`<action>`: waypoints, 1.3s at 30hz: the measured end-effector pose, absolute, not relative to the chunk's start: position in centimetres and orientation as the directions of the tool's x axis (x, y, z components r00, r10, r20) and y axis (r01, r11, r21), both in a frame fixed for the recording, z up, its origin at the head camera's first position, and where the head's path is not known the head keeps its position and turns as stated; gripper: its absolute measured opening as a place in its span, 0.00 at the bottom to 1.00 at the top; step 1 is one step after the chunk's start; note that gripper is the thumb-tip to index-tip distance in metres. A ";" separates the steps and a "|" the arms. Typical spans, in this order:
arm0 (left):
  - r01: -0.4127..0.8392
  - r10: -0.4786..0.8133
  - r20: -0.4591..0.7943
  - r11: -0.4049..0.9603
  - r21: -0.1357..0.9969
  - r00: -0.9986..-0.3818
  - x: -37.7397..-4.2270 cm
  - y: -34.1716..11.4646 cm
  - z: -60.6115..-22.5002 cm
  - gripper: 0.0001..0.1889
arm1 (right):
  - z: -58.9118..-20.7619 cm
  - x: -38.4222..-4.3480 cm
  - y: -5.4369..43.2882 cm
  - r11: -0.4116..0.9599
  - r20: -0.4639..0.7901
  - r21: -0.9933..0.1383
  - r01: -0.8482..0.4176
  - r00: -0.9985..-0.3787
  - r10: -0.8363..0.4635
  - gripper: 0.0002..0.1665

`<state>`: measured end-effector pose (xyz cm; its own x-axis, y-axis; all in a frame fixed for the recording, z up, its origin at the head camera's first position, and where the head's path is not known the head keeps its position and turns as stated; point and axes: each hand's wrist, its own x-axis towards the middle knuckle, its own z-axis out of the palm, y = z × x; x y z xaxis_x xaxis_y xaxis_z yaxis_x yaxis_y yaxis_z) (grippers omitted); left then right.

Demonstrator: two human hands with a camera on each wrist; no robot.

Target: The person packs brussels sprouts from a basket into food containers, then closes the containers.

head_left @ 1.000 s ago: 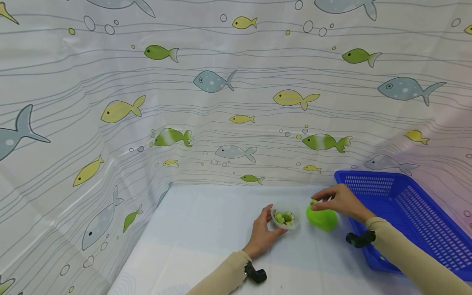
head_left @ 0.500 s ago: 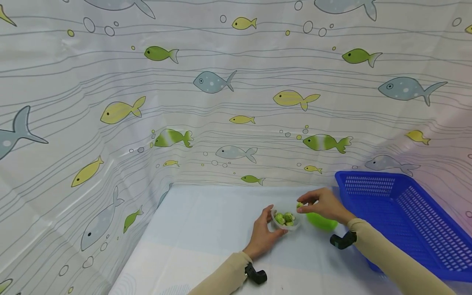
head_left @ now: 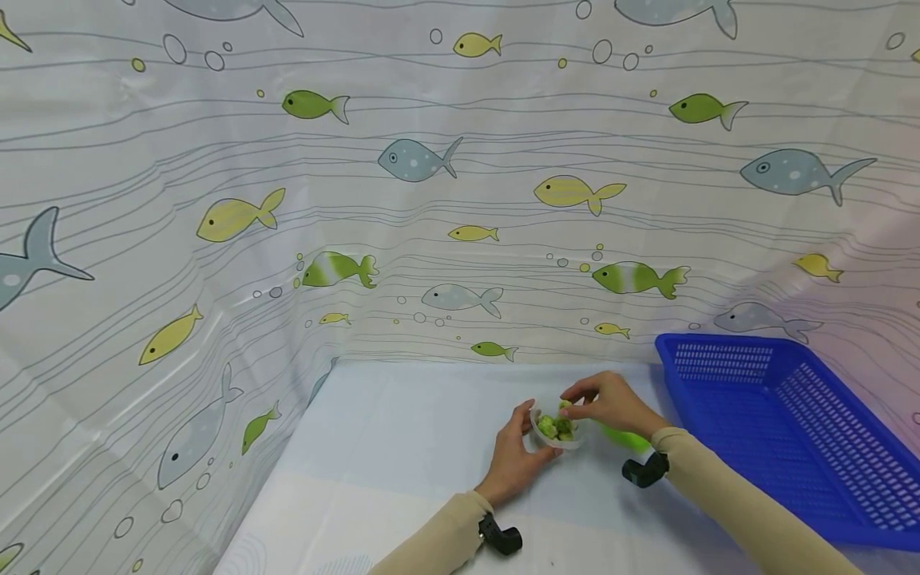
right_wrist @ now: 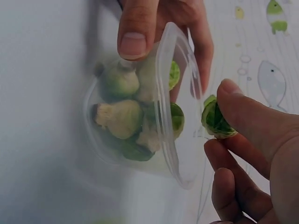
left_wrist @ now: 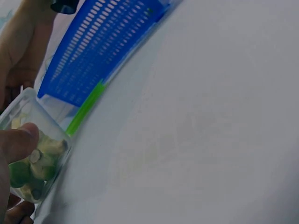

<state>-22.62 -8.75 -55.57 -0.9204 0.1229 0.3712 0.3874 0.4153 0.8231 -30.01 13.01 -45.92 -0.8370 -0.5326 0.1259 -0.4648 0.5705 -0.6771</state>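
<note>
My left hand (head_left: 512, 457) holds a small clear plastic container (right_wrist: 105, 147), the thumb on its near side and the fingers around the far side. Several Brussels sprouts (right_wrist: 122, 120) lie inside, seen through the cloudy wall. Between thumb and fingertips my right hand (head_left: 612, 402) pinches another Brussels sprout (right_wrist: 215, 119), right at the container's open rim. Behind the right hand, partly covered by it in the head view, is a flat, bright green lid-like thing (head_left: 629, 440), which shows as a thin green strip in the left wrist view.
A large blue plastic basket (head_left: 719, 363) with slotted walls stands on the right of the white-covered table (head_left: 402, 431). Behind the table and along its left hangs a fish-patterned sheet (head_left: 517, 144). A black wrist camera (head_left: 501, 538) sits on each wrist.
From over the green thing, my right hand has moved left to the container's rim, carrying the pinched Brussels sprout. My left hand keeps its hold on the container in the same place.
</note>
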 end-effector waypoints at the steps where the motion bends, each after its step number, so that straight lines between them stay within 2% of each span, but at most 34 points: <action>1: 0.389 0.123 0.373 0.414 0.823 -0.920 -22.6 -8.7 -55.6 0.45 | -46.0 -30.0 12.9 0.575 0.129 -0.671 -0.467 -0.838 -0.531 0.19; 16: 0.391 0.137 0.368 0.395 0.831 -0.920 -22.6 -8.7 -55.7 0.45 | -48.1 -30.0 11.1 0.602 0.224 -0.617 -0.507 -0.846 -0.483 0.16; 26: 0.382 0.131 0.361 0.404 0.831 -0.923 -22.6 -8.6 -55.4 0.45 | -48.6 -29.9 10.4 0.636 0.257 -0.565 -0.526 -0.844 -0.471 0.06; 33: 0.376 0.126 0.357 0.408 0.832 -0.926 -22.5 -8.6 -55.3 0.45 | -48.7 -29.5 9.9 0.666 0.236 -0.567 -0.484 -0.871 -0.432 0.06; 39: 0.362 0.112 0.349 0.419 0.833 -0.931 -22.6 -8.6 -55.6 0.45 | -49.4 -29.2 9.7 0.684 0.266 -0.543 -0.487 -0.873 -0.410 0.07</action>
<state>-22.57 -8.57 -55.55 -0.9305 0.1119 0.3488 0.3624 0.4189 0.8326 -29.20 9.73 -49.42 -0.8726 -0.4096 0.2662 -0.4868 0.6840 -0.5432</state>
